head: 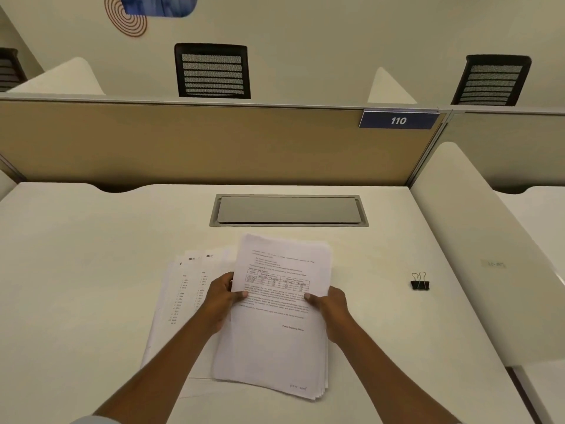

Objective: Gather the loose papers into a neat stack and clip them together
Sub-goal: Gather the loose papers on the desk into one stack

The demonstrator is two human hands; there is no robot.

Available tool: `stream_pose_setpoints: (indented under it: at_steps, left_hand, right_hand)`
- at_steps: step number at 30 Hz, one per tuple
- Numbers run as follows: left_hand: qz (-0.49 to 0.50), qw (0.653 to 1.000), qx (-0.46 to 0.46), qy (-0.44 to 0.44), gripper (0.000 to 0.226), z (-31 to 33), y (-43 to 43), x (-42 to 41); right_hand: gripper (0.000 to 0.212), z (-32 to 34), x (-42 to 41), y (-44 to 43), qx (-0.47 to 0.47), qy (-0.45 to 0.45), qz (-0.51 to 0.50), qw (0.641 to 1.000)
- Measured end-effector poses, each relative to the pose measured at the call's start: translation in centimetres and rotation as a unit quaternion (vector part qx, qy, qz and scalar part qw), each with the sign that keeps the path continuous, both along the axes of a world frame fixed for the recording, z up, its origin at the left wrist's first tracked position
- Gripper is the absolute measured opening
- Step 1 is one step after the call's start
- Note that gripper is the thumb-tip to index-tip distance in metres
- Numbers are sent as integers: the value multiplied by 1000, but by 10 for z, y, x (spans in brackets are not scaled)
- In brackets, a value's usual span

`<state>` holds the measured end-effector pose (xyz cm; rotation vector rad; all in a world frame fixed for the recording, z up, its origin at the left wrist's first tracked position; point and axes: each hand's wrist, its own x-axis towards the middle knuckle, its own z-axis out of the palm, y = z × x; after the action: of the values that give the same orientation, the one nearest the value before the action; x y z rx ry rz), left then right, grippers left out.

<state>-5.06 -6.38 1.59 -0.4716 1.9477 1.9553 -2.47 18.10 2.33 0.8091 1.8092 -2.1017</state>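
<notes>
Head view: left hand (220,296) and right hand (331,307) each grip the paper stack (275,332) by its sides, so unevenly aligned sheets (186,289) beneath could be left out.

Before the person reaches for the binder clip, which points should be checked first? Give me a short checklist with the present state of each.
1. Both hands hold the paper stack: ok, left hand and right hand grip its sides.
2. All sheets gathered: not ok, loose sheets lie fanned at the left on the desk.
3. Stack edges flush: not ok, bottom corner is stepped.
4. Binder clip free on the desk: ok, to the right.
5. Clip wide enough for the stack: cannot tell.
</notes>
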Motion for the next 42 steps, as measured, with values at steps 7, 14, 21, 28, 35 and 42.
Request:
stream_pose_setpoints:
  at_steps: [7, 14, 21, 28, 35, 42]
  left_hand:
    - [-18, 958, -287, 8, 28, -9, 7, -8]
    - [-97, 837, -536, -45, 24, -16, 15, -5]
    - [-81, 839, -532, -77, 27, -20, 13, -8]
    - [-39, 887, -457, -52, 49, -20, -4, -15]
    - [67, 973, -220, -34, 55, -10, -18, -8]
    - [87, 987, -117, -74, 52, -6, -16, -10]
  right_hand:
    - [20, -14, -4, -30, 91, -33, -7, 995]
    - [19, -3, -7, -55, 414, -126, 110, 895]
    - [17, -7, -9, -57, 394, -103, 89, 909]
    - [9, -15, -9, -63, 330, -73, 63, 939]
    - [33, -23, -10, -64, 239, -59, 60, 967]
    - [44, -8, -10, -61, 167, -66, 38, 983]
